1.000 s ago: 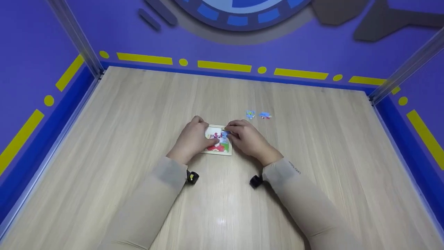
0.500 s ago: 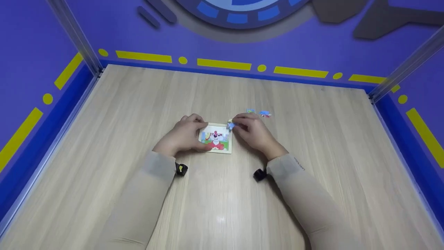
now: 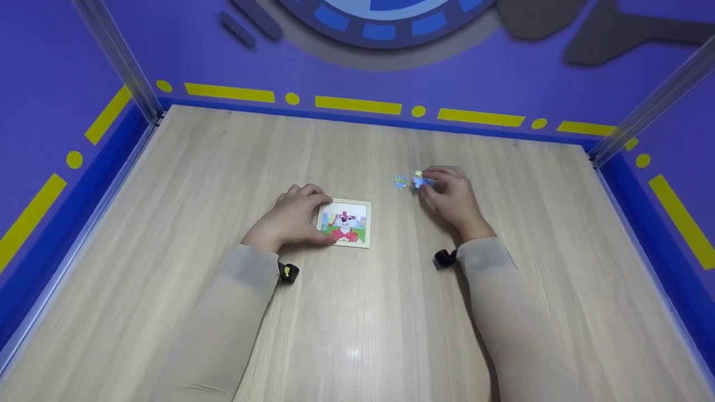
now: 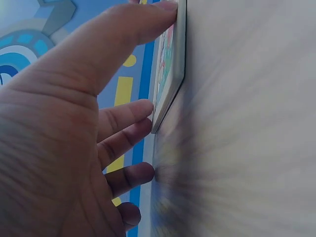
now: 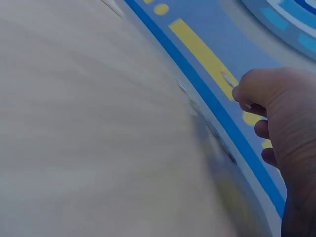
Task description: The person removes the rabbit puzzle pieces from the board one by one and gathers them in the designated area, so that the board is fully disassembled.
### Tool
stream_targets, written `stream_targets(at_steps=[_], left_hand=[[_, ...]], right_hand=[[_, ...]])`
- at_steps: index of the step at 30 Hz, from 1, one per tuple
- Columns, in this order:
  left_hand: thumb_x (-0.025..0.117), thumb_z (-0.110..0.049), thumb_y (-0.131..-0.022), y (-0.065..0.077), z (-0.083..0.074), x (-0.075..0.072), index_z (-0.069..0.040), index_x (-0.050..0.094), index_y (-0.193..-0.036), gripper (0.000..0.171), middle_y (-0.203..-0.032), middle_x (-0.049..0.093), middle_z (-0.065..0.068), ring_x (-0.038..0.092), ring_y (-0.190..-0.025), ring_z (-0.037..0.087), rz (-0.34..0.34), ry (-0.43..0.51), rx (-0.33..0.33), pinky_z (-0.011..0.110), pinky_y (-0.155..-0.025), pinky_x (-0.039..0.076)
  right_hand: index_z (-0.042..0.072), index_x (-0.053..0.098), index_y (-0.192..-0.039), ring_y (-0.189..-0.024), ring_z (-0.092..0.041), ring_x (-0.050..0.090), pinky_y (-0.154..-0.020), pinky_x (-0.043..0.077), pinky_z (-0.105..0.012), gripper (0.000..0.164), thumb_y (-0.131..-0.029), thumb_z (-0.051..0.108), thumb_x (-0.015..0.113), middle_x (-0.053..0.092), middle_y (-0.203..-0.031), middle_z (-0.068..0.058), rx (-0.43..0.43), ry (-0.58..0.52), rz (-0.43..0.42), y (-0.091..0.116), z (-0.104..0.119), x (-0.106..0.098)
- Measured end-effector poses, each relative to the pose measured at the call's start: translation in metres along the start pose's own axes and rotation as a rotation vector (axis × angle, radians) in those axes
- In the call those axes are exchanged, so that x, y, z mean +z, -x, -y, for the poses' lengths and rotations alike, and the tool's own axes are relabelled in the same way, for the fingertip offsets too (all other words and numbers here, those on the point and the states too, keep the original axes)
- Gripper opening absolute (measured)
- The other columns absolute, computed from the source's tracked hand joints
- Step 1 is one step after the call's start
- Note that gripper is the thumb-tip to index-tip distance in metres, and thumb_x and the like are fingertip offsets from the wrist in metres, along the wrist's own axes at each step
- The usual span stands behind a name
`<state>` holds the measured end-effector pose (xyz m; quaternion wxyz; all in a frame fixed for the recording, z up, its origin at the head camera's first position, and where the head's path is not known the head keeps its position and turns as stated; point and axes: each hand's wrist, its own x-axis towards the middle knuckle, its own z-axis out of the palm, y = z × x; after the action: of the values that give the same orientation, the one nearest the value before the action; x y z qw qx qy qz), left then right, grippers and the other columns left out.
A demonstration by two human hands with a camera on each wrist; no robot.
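A small square jigsaw puzzle board (image 3: 369, 226) with a pale frame and a picture of a cartoon animal in red lies flat on the table. At its left side, my left hand (image 3: 287, 220) holds it with the thumb at the near corner and fingers at the far corner; the left wrist view shows the thumb on the frame (image 4: 180, 59). My right hand (image 3: 455, 201) pinches a blue and yellow puzzle piece (image 3: 418, 178), seen edge-on above the table in the right wrist view. Beside it lies a loose blue puzzle piece (image 3: 400, 182). Another blue piece (image 3: 430, 181) shows partly behind the right fingers.
The wood-grain table (image 3: 357, 312) is bounded by purple-blue panels (image 3: 357, 72) with yellow marks at the back and both sides. Metal posts stand at the back corners. A black wrist camera (image 3: 445, 258) sits under each forearm.
My right hand has lifted the puzzle piece from the board's far right corner and carried it right and away, to the loose pieces. My left hand has shifted left, uncovering the picture.
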<state>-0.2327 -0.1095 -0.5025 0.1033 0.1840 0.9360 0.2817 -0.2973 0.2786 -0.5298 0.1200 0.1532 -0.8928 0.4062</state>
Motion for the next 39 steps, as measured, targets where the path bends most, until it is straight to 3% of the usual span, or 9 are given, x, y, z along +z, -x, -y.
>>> stream_targets(at_steps=[7, 16, 24, 39], left_hand=[[0.102, -0.05, -0.075, 0.0, 0.002, 0.001, -0.012, 0.066, -0.156, 0.096, -0.163, 0.057, 0.006, 0.046, -0.15, 0.035, -0.005, 0.003, 0.005, 0.055, -0.129, 0.035], [0.102, -0.049, -0.075, 0.001, 0.002, 0.0, -0.013, 0.067, -0.156, 0.095, -0.162, 0.058, 0.004, 0.047, -0.149, 0.033, -0.01, 0.011, 0.002, 0.053, -0.128, 0.036], [0.102, -0.05, -0.076, 0.001, 0.001, -0.001, -0.014, 0.067, -0.157, 0.096, -0.162, 0.058, 0.004, 0.046, -0.15, 0.033, -0.005, 0.003, -0.006, 0.052, -0.129, 0.035], [0.101, -0.05, -0.076, 0.002, 0.001, -0.001, -0.013, 0.066, -0.158, 0.096, -0.162, 0.057, 0.004, 0.046, -0.149, 0.032, 0.005, -0.012, 0.001, 0.053, -0.128, 0.035]], right_hand=[[0.0, 0.082, -0.131, -0.14, -0.039, 0.061, -0.123, 0.049, -0.056, 0.03, -0.103, 0.011, 0.078, 0.075, -0.143, -0.02, 0.087, 0.029, -0.018, 0.002, -0.027, -0.024], [0.001, 0.082, -0.132, -0.143, -0.04, 0.059, -0.126, 0.047, -0.058, 0.03, -0.105, 0.013, 0.075, 0.073, -0.144, -0.019, 0.167, 0.087, 0.059, 0.004, -0.045, -0.044], [0.002, 0.08, -0.137, -0.149, -0.04, 0.055, -0.131, 0.042, -0.061, 0.033, -0.106, 0.012, 0.072, 0.069, -0.151, -0.018, 0.197, 0.107, 0.118, 0.006, -0.047, -0.047], [0.001, 0.076, -0.144, -0.156, -0.037, 0.051, -0.133, 0.041, -0.057, 0.04, -0.106, 0.013, 0.073, 0.066, -0.16, -0.015, 0.174, 0.048, 0.037, 0.008, -0.046, -0.045]])
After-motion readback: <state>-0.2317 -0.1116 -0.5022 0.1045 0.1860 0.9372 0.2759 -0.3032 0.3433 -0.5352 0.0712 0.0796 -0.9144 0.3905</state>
